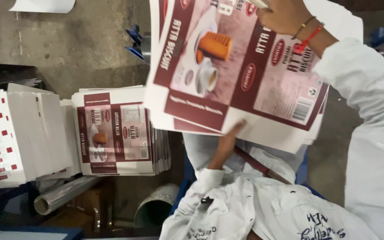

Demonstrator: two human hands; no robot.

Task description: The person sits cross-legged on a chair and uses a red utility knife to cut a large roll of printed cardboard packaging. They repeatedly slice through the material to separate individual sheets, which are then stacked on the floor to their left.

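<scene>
Head view, L to R: stack of label sheets (1, 138) far left, then a pile of flat printed cartons (114, 138), a clear film roll (63, 195) below. Your left hand (230, 138) lies flat, fingers spread, under the lifted carton sheets (241, 75), pressing their lower edge. Your right hand (285, 15) is closed over the top edge, gripping the bundle. Risk, I'd say: sheets fan out & slip, since support from below is just an open palm w/ no grip.
</scene>
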